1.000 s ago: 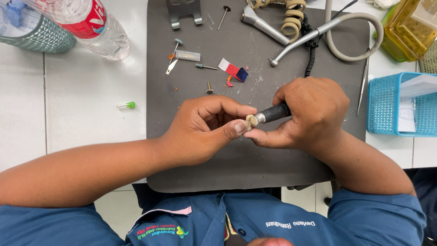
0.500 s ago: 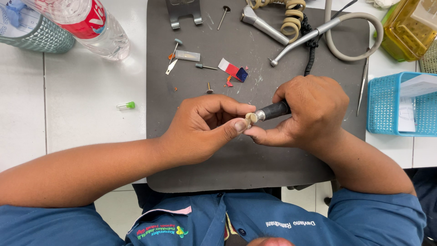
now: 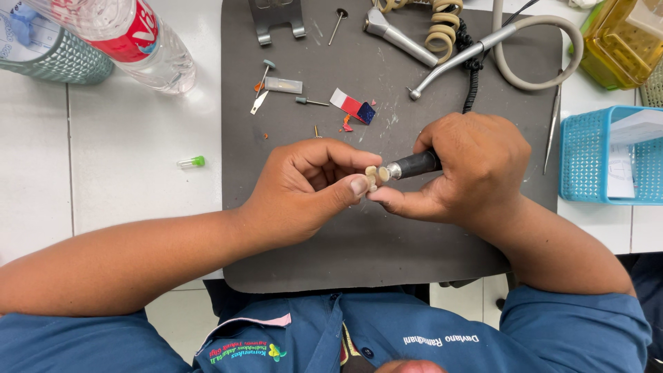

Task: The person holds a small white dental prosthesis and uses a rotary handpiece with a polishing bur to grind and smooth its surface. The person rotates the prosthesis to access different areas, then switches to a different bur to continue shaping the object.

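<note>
Head view, left hand: the left hand is curled over the middle of the dark grey mat, its grip closed on a small beige piece pinched between thumb and forefinger.
Head view, right hand: the right hand has its grip wrapped tight round a black handpiece, whose silvery nose points left.
Head view, small beige piece: held above the mat between the two hands, touching the tip of the handpiece; the thumbs of both hands meet just below it.
Head view, mat: lies on the white table and carries the loose bits at its far side.
Head view, far side of mat: a red, white and blue scrap, a small bur with a green head, a clear little packet, a metal stand, two silver handpieces and a grey hose looping round.
Head view, coiled cords: a beige coil beside a black one.
Head view, left of mat: a plastic bottle with a red label, a patterned green container and a tiny clear tube with a green cap.
Head view, right edge: a blue mesh basket with papers and a yellow box.
Head view, tweezers: thin metal tweezers lie at the mat's right border.
</note>
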